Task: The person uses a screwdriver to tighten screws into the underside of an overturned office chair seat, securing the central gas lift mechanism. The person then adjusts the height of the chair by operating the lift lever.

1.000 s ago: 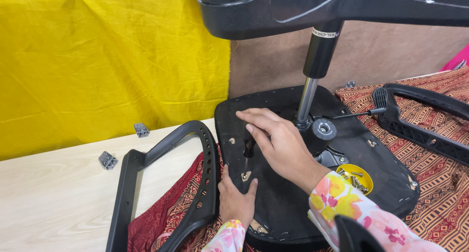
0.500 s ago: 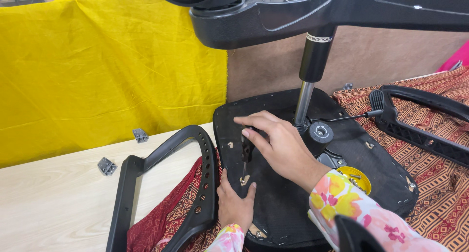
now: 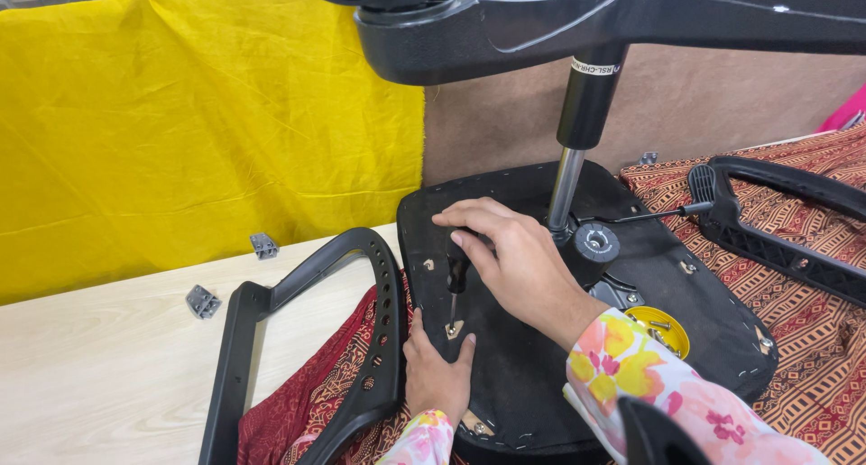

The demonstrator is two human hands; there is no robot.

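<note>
An upturned black chair seat [image 3: 532,375] lies on a patterned red cloth, its gas cylinder [image 3: 577,140] rising to the chair base above. My right hand [image 3: 510,253] grips a black-handled screwdriver [image 3: 456,280] held upright, its tip on a small metal fitting at the seat's left edge. My left hand [image 3: 437,366] rests flat on the seat just below that fitting, fingers beside the tip. A black armrest [image 3: 307,330] lies left of the seat, touching its edge.
A second black armrest [image 3: 776,230] lies at the right on the cloth. A yellow lid with screws [image 3: 663,330] sits on the seat. Two small grey brackets [image 3: 203,300] lie on the pale wooden table. Yellow fabric hangs behind.
My right hand has shifted slightly over the screwdriver handle, and the tool now stands more plainly upright on the fitting. My left hand stays pressed on the seat.
</note>
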